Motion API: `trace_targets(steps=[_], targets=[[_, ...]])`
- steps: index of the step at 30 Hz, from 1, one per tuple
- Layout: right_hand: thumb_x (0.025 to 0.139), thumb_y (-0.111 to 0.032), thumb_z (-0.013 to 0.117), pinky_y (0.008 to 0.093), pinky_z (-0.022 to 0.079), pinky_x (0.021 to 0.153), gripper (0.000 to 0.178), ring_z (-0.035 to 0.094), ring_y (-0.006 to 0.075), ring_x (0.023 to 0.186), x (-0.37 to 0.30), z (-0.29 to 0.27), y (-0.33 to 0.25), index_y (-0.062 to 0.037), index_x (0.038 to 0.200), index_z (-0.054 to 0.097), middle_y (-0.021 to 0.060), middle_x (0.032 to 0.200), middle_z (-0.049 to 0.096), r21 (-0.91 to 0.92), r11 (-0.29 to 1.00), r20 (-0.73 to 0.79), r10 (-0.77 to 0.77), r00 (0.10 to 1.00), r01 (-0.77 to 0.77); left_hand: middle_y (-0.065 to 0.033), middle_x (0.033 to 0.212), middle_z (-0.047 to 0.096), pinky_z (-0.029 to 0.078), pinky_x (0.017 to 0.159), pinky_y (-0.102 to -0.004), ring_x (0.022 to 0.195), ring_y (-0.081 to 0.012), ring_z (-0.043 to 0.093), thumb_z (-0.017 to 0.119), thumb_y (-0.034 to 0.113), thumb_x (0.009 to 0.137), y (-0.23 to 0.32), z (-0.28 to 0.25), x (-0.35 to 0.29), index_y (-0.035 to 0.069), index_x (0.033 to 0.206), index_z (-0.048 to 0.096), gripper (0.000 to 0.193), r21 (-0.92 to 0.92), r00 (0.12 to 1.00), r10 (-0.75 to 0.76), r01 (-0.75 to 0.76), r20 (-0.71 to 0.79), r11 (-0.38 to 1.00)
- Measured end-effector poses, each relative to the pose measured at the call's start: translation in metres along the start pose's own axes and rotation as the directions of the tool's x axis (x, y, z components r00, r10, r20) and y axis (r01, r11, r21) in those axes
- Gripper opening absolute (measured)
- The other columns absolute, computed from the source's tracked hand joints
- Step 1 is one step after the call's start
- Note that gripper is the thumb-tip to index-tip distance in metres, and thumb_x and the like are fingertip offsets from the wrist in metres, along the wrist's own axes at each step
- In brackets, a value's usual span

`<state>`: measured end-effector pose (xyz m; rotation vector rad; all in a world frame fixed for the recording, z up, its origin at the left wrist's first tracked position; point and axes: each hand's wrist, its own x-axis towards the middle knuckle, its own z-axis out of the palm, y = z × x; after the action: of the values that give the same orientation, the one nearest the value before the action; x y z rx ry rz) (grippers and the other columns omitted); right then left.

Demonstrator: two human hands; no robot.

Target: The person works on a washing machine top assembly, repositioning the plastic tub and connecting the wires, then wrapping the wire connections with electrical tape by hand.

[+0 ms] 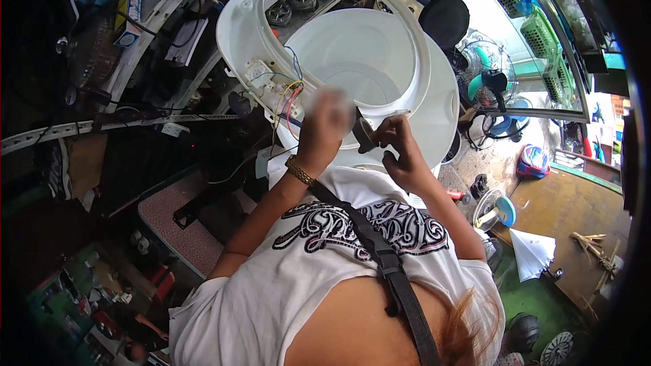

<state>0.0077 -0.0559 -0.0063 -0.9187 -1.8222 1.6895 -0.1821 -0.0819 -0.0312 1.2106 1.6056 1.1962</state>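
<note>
A dark round roll, looking like black tape (364, 135), is between my hands, gripped at its edge by the curled fingers of my right hand (405, 154). My left hand (325, 129), with a gold band at the wrist, is raised just left of the roll. Its fingers look closed, but a blur hides their tips and whatever they hold. Behind both hands leans a white plastic machine cover (237, 27) with a large round opening. On its lower left side, coloured wires (293, 91) run out of a white control part (261, 74) close to my left hand.
Beyond the cover stands a white tub (444, 108). Metal shelving (146, 24) with clutter and cables runs along the left. To the right are a standing fan (485, 74), a black pan (444, 22), a wooden board (569, 210) and a white umbrella (532, 254).
</note>
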Motion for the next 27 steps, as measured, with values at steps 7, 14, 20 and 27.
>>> trace_targets(steps=[7, 14, 20, 27], targets=[[0.064, 0.016, 0.039, 0.0301, 0.038, 0.089, 0.055, 0.052, 0.0178, 0.096, 0.049, -0.017, 0.046, -0.0041, 0.114, 0.033, 0.0093, 0.092, 0.057, -0.023, 1.0, -0.102, -0.013, 0.995, 0.011, -0.0039, 0.065, 0.059, 0.042, 0.05, -0.0249, 0.054, -0.0075, 0.051, 0.052, 0.003, 0.091, -0.018, 0.01, -0.009, 0.001, 0.102, 0.058, 0.013, -0.172, 0.966, -0.031, 0.077, 0.255, 0.982], [0.066, 0.013, 0.04, 0.0322, 0.036, 0.096, 0.055, 0.05, 0.0208, 0.105, 0.056, -0.01, -0.011, -0.0045, 0.117, 0.032, 0.01, 0.1, 0.055, 0.414, 0.909, -0.081, -0.015, 0.997, 0.047, -0.0155, 0.067, 0.061, 0.046, 0.055, -0.0352, 0.062, -0.0306, 0.063, 0.059, 0.001, 0.081, -0.01, 0.004, -0.003, 0.003, 0.091, 0.057, 0.01, 0.221, 0.971, 0.226, -0.238, 0.079, 0.946], [0.065, 0.018, 0.04, 0.0354, 0.039, 0.097, 0.051, 0.053, 0.0289, 0.103, 0.0, 0.005, -0.005, 0.0004, 0.112, 0.041, 0.0151, 0.104, 0.05, -0.125, 0.98, 0.01, -0.157, 0.988, 0.157, -0.0138, 0.062, 0.058, 0.044, 0.052, -0.0354, 0.055, -0.0272, 0.06, 0.056, 0.008, 0.087, 0.002, -0.002, 0.0, 0.0, 0.095, 0.056, 0.011, 0.051, 0.998, 0.056, -0.056, -0.008, 0.997], [0.061, 0.013, 0.044, 0.0382, 0.036, 0.091, 0.051, 0.05, 0.0318, 0.106, 0.038, -0.016, 0.031, -0.0017, 0.11, 0.04, 0.017, 0.103, 0.054, -0.396, 0.915, -0.185, -0.166, 0.969, 0.082, 0.0048, 0.066, 0.049, 0.034, 0.051, -0.0207, 0.056, -0.0037, 0.037, 0.049, 0.003, 0.093, -0.009, 0.009, -0.015, 0.0, 0.099, 0.056, 0.009, -0.118, 0.981, 0.028, -0.005, 0.192, 0.993]])
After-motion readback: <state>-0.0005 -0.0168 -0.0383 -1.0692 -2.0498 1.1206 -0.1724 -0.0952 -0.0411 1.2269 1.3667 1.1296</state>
